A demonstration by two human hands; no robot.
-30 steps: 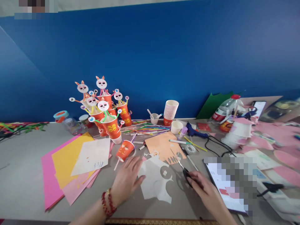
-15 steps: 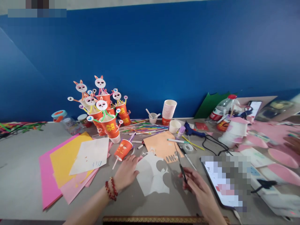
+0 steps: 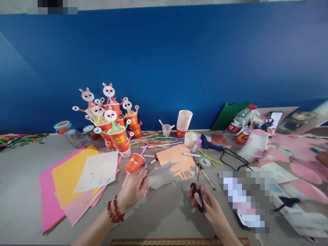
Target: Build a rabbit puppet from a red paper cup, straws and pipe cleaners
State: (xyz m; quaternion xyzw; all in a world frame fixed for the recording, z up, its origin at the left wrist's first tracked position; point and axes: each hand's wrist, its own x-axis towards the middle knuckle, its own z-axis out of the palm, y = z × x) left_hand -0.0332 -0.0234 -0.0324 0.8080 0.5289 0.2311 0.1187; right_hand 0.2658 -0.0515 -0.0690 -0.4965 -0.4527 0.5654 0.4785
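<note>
My left hand, with red bead bracelets at the wrist, is closed on the edge of a sheet of white paper. The sheet is tilted and smeared by motion. Black-handled scissors are in my right hand, fingers through the loops and blades pointing away from me. Just beyond them lies a peach paper sheet with notches cut in its near edge. An orange paper cup lies tipped beside my left hand.
Rabbit-faced paper cups stand at the back left, near stacked coloured paper. A cup stack, glue gun with cable and phone are around the right side. At the far right, part of another person's hand shows.
The white paper has been lifted and tilted by my left hand, which moved slightly left. My right hand has turned the scissors so their loops face me more.
</note>
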